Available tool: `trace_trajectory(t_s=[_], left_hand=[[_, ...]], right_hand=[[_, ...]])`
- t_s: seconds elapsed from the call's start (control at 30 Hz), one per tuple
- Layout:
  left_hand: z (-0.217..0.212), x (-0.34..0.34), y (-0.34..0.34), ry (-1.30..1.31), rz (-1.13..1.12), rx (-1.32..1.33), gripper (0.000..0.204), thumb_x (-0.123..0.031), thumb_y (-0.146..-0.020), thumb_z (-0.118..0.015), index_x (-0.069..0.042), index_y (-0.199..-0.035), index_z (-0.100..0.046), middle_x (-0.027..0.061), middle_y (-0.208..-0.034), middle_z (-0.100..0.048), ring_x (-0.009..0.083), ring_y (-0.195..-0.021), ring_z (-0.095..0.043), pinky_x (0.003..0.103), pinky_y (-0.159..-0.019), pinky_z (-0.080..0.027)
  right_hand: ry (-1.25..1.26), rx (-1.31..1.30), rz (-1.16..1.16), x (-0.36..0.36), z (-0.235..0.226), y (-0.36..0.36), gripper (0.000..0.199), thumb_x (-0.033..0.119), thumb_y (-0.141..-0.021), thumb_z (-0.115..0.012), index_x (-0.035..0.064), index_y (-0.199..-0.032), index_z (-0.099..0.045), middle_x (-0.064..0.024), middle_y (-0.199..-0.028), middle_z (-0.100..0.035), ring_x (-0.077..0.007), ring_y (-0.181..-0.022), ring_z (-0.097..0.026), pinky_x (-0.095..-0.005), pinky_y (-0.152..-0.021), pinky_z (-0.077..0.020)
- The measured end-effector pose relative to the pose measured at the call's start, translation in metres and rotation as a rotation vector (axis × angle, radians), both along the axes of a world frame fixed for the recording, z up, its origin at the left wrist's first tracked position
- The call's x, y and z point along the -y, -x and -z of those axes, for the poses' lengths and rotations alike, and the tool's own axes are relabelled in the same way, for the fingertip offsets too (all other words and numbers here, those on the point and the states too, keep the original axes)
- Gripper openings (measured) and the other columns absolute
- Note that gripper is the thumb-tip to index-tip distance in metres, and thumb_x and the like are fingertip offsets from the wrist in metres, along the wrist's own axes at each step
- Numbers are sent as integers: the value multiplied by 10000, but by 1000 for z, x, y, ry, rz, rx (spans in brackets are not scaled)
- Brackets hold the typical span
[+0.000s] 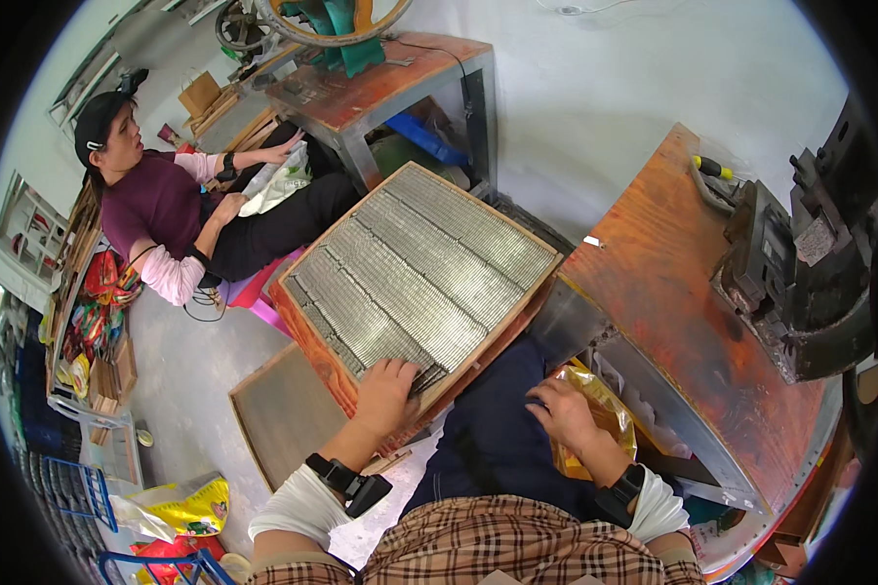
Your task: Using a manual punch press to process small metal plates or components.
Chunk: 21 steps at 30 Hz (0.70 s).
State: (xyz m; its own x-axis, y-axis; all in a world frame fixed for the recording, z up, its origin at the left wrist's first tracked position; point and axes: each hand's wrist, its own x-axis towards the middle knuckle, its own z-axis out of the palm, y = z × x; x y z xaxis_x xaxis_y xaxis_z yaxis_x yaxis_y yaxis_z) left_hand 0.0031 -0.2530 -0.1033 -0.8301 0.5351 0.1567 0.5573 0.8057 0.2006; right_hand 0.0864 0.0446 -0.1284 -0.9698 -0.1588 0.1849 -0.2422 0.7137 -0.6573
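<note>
A shallow wooden-framed tray (541, 278) lies tilted across the bench in front of me, filled with tight rows of small shiny metal pieces (410, 258). My left hand (385, 395) is at its near corner, fingers bent down over the ends of the rows. Whatever lies under those fingertips is hidden. Several dark, slim pieces (429, 374) sit loosely just right of them. Over my right thigh hovers or rests my right hand (566, 417), its fingers loosely bent and apart, with nothing visible in them. Beside it is a gold plastic bag (610, 414).
On the right a reddish wooden workbench (654, 263) carries a heavy dark machine (790, 263) and a yellow-and-black handled tool (712, 168). A seated person (166, 200) is at the left, holding a pale bag (281, 180). A wooden board (283, 414) leans below the tray.
</note>
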Motion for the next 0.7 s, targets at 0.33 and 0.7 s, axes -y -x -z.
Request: trace_trajectory(t_s=[0.33, 0.7], left_hand=[[-5, 1, 16, 1, 13, 89, 437, -183, -589, -729, -80, -973, -547, 87, -942, -551, 280, -942, -531, 396, -792, -445], [2, 24, 22, -214, 8, 162, 392, -119, -593, -742, -50, -943, -578, 112, -937, -562, 316, -909, -543, 399, -787, -453]], right_hand=[[-252, -287, -440, 103, -14, 104, 61, 137, -731, -591, 98, -741, -638, -53, -814, -589, -236, -795, -591, -348, -690, -490], [-408, -395, -803, 118, -18, 138, 85, 173, -755, -560, 101, -741, -603, -31, -763, -575, -204, -795, -587, -333, -668, -501]])
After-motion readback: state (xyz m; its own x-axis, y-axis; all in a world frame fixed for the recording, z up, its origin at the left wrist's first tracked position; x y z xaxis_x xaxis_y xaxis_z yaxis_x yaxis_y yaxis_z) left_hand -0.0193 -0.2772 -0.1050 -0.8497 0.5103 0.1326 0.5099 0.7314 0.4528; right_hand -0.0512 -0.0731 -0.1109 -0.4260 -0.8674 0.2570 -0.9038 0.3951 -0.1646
